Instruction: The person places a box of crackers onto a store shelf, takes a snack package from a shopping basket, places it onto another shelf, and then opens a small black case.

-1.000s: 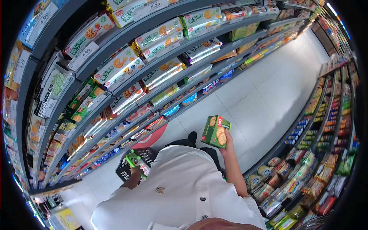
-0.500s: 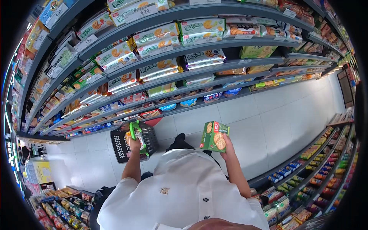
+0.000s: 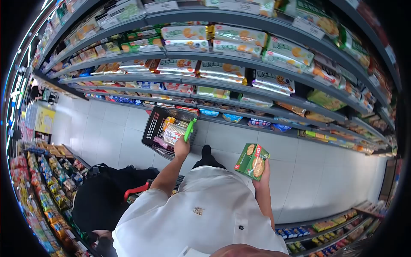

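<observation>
- I see the right hand (image 3: 263, 175) grasping a green cracker box (image 3: 252, 162) by its right edge and the lower right corner, fingers wrapped along that side.
- The box is tilted in mid-air above the floor (image 3: 317, 171), with its red label and cracker picture facing up toward my camera.
- On my other side, the left hand (image 3: 182, 147) is clasped around the green handle (image 3: 189, 130) of a dark basket (image 3: 149, 138).
- Inside the basket I can make out a white-and-red pack (image 3: 174, 132) near the right rim, and a pink item (image 3: 162, 142) by the near edge.
- The basket's far rim is close to the lowest ledge of the snack shelf (image 3: 214, 15); I cannot tell whether they touch.
- A black shoe (image 3: 206, 150) shows on the floor between basket and box.
- Farther left I see a person in dark clothing (image 3: 97, 197), just beside a red handle (image 3: 136, 189).
</observation>
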A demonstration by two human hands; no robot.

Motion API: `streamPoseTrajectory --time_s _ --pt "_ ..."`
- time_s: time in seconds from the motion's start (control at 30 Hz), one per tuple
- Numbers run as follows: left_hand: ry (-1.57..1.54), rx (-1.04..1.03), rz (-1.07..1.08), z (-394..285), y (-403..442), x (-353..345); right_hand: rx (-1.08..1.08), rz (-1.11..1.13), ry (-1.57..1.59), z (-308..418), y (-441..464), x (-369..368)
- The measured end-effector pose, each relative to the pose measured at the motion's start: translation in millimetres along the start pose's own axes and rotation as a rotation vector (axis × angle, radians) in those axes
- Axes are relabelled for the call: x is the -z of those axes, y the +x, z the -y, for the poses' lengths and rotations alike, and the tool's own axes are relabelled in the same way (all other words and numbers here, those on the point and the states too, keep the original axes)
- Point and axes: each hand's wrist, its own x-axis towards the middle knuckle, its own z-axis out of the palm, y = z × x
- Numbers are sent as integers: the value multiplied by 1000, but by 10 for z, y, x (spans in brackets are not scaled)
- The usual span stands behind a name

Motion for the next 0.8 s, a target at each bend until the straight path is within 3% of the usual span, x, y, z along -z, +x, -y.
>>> streamPoseTrajectory --time_s 0.37,0.67,0.7,0.77,0.8 --pt "-159 -2 78 107 112 79 -41 74 -82 -129 456 -915" --pt "-208 -48 477 196 305 391 -160 124 -214 -601 949 -1770" --pt "-215 -34 477 193 303 401 -160 154 -241 -641 964 -1876" --pt "-403 -179 201 164 317 420 -155 197 -286 -647 964 -2054" --pt "-430 -160 210 61 368 547 -142 248 -364 -641 984 -2103"
